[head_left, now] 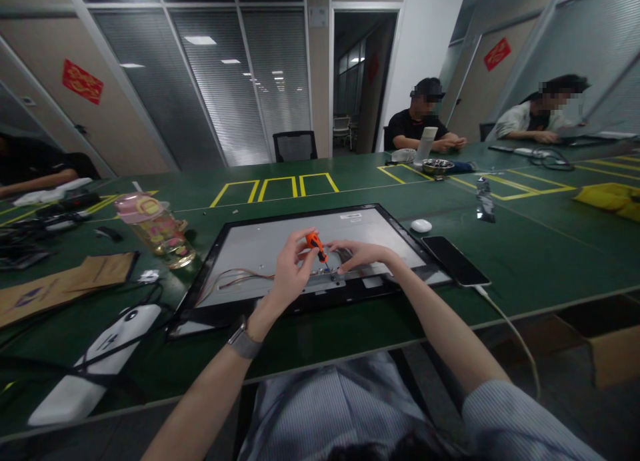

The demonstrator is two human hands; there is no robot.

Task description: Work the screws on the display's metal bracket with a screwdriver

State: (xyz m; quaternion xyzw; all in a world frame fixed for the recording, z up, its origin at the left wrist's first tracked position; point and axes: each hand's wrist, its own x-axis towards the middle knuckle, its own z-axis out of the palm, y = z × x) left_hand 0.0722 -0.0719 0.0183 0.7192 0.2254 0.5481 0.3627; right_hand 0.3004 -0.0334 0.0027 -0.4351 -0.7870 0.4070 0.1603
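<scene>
My left hand [291, 266] is closed around the orange and black handle of a screwdriver [314, 241]. The screwdriver tilts, its thin shaft pointing down at a small metal bracket [334, 276] near the close edge of a flat display panel [300, 241]. Beside the shaft is my right hand [361, 254], with thumb and forefinger apart and the thumb close to the tip; its other fingers are partly hidden. The panel lies with its grey metal back up inside a black frame. Thin coloured wires [235, 274] run across its left part.
To the right lie a phone [456, 260] with a white cable and a white earbud case [421, 226]. On the left are a pink-lided cup [155, 228], a brown paper bag [70, 281] and a white power bank-like device [100, 361] with black straps. Other people sit across the table.
</scene>
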